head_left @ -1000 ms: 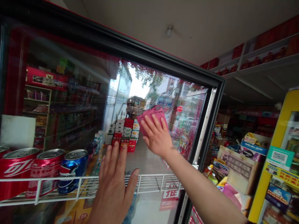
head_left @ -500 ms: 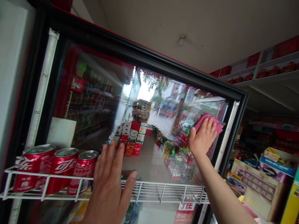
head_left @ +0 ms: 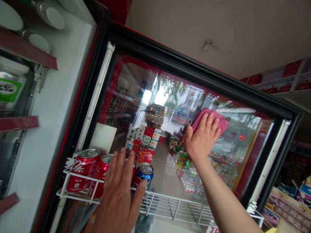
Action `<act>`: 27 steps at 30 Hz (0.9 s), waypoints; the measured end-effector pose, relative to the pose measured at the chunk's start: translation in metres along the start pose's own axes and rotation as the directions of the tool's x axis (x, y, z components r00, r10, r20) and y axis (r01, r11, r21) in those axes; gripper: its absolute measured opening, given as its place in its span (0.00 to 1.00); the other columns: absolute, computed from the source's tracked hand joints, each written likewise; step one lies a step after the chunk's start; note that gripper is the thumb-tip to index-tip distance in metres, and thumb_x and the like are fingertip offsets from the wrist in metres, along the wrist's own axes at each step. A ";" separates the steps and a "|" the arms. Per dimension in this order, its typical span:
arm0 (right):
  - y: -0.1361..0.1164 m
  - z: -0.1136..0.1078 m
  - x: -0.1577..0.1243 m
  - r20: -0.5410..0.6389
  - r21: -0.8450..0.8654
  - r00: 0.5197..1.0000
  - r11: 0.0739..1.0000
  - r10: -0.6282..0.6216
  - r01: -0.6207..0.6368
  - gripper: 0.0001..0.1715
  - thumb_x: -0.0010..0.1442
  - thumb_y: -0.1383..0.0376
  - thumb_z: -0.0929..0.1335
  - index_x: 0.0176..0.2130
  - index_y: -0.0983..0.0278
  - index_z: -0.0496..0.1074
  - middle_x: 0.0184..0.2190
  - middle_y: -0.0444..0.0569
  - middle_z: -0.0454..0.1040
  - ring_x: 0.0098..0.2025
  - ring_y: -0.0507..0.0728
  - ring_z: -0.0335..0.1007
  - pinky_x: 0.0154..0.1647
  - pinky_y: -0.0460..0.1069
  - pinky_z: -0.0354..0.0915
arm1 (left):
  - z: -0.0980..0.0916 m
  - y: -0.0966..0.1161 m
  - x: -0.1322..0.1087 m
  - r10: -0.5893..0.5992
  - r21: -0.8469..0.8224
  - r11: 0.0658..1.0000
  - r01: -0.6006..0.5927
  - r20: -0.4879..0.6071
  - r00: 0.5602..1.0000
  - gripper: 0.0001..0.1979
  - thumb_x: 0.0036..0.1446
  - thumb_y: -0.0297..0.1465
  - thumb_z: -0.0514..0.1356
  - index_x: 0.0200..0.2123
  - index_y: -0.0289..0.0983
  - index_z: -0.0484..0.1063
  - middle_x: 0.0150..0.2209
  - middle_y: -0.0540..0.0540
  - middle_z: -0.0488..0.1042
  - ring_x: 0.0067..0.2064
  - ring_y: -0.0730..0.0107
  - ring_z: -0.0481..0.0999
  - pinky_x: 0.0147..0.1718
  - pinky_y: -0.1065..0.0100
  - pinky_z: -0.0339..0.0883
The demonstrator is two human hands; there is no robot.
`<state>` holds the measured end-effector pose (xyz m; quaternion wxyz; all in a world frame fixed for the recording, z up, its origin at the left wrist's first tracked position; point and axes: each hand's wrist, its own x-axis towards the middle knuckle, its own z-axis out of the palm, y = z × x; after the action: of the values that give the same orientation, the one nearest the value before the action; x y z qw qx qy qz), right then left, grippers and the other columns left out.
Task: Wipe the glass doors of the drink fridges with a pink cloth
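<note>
My right hand [head_left: 202, 136] presses a folded pink cloth [head_left: 221, 123] flat against the glass pane [head_left: 233, 161] of a black-framed fridge door. Its fingers lie over the cloth, the thumb at the cloth's left edge. Lower left, my left hand [head_left: 121, 187] is raised with fingers stretched out and nothing in it. It hovers in front of a white wire rack [head_left: 175, 207], hiding part of the drink cans; whether it touches the rack I cannot tell. Red cola cans [head_left: 84, 168] and one blue can [head_left: 145, 171] stand in the rack.
White light strips [head_left: 96, 97] run down both sides of the door frame. A pale card [head_left: 103, 137] stands behind the cans. Shelves with lidded jars [head_left: 51, 16] are at the far left. Boxes [head_left: 286, 210] sit at the lower right. Shop and street reflections fill the glass.
The view has swung left, bringing the left shelves and the blue can into sight. My right hand has slid the cloth leftward across the glass. My left hand stays spread before the rack.
</note>
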<state>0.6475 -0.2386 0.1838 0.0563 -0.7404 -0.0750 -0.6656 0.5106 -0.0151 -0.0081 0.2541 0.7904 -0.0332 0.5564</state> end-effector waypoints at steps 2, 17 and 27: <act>-0.024 0.003 0.002 -0.004 0.013 1.000 1.000 -0.028 0.028 0.51 0.75 0.49 0.62 0.83 0.71 0.45 0.83 0.66 0.49 0.83 0.81 0.42 0.80 0.81 0.44 | -0.006 -0.010 0.001 0.001 0.001 1.000 -0.001 -0.004 1.000 0.42 0.75 0.39 0.56 0.84 0.45 0.40 0.85 0.40 0.43 0.84 0.43 0.45 0.78 0.33 0.54; -0.196 0.011 0.006 0.090 0.115 0.957 0.957 -0.275 0.265 0.47 0.76 0.53 0.63 0.82 0.71 0.49 0.85 0.60 0.44 0.85 0.77 0.36 0.82 0.78 0.40 | -0.055 -0.066 0.007 -0.005 0.101 0.995 0.014 -0.081 0.997 0.41 0.76 0.41 0.54 0.84 0.40 0.42 0.84 0.36 0.46 0.84 0.42 0.48 0.78 0.33 0.52; -0.274 0.020 -0.015 0.100 0.388 0.725 0.698 -0.682 0.603 0.43 0.78 0.55 0.64 0.81 0.69 0.53 0.85 0.55 0.45 0.86 0.74 0.34 0.85 0.76 0.37 | -0.081 -0.065 0.005 -0.042 0.173 0.983 0.060 -0.106 0.994 0.42 0.76 0.42 0.55 0.84 0.43 0.39 0.84 0.35 0.47 0.84 0.40 0.48 0.76 0.31 0.55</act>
<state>0.6147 0.0341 0.1621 -0.0681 -0.7197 -0.4462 -0.5275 0.4646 0.0781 -0.0070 0.1990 0.7810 0.0491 0.5899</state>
